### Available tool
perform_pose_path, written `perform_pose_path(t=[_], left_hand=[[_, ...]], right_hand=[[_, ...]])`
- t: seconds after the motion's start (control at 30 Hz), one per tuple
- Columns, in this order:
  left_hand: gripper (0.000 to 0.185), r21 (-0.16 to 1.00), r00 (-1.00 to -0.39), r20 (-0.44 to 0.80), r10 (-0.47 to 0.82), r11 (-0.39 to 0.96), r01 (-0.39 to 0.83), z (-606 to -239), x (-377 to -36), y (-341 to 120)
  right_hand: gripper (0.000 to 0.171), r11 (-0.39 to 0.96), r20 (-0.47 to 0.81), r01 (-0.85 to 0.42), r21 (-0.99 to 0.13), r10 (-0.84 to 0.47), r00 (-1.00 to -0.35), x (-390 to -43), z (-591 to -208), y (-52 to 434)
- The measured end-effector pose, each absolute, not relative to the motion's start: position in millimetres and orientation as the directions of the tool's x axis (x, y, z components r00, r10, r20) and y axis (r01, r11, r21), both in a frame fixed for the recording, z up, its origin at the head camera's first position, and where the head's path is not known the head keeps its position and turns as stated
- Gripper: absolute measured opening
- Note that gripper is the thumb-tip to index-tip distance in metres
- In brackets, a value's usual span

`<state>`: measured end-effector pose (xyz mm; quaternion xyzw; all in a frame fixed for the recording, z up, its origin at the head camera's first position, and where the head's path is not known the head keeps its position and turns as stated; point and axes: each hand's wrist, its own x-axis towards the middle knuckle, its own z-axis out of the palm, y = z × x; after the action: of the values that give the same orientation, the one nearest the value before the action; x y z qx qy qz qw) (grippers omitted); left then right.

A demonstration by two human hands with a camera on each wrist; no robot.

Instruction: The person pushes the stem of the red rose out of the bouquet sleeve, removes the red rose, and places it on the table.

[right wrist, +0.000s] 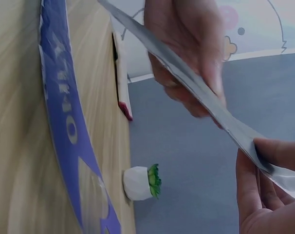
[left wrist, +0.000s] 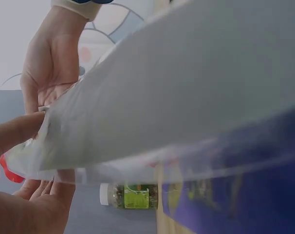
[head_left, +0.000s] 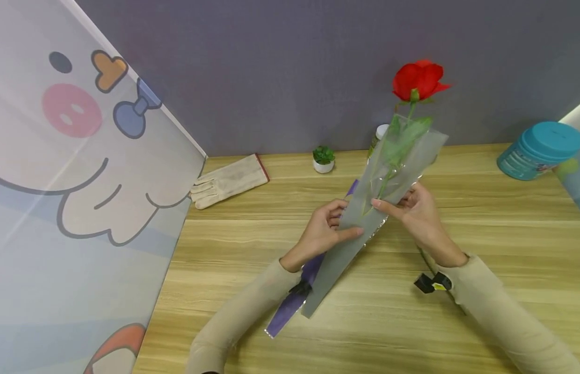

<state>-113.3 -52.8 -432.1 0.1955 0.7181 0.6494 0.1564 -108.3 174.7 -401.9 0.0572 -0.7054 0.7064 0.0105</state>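
Observation:
A red artificial-looking rose with green leaves stands in a translucent grey flower sleeve, its bloom above the sleeve's open top. My left hand grips the sleeve by its left side, thumb across the front and fingers behind. Higher up, my right hand pinches the sleeve's right edge around the stem, with the thumb on the front. In the right wrist view the sleeve appears edge-on between both hands. Under it on the table lies a purple printed sleeve.
Along the back stand a small potted plant, a white-capped jar partly behind the sleeve, and a teal lidded tub at right. A pale work glove lies at back left. A dark stem runs beneath the right forearm.

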Motion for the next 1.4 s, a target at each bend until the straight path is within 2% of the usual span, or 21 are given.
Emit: perform_pose_path(t=[0.4,0.7,0.87,1.0,1.1,1.4], left_hand=[[0.054,0.998,-0.886,0.037,0.462,0.031,0.058,-428,-116,-50],[0.052,0.994,-0.895,0.080,0.439,0.032,0.104,-430,-114,-50],[0.053,0.992,-0.897,0.089,0.433,0.044,0.120,-429,-112,-51],[0.054,0.993,-0.897,0.085,0.434,0.035,0.112,-430,-112,-54],[0.054,0.995,-0.902,0.085,0.423,0.019,0.102,-430,-112,-56],[0.051,0.994,-0.905,0.102,0.414,-0.003,0.111,-431,-110,-61]], right_hand=[[0.054,-0.026,0.132,-0.130,-0.991,-0.087,-0.987,-107,-413,165],[0.055,0.005,0.125,-0.126,-0.992,-0.089,-0.988,-107,-413,164],[0.046,0.009,0.109,-0.110,-0.994,-0.091,-0.990,-108,-411,168],[0.037,-0.051,0.117,-0.112,-0.992,-0.087,-0.989,-110,-407,176],[0.034,-0.145,0.134,-0.120,-0.982,-0.093,-0.987,-114,-401,182],[0.020,-0.318,0.169,-0.149,-0.936,-0.035,-0.985,-131,-385,197]])
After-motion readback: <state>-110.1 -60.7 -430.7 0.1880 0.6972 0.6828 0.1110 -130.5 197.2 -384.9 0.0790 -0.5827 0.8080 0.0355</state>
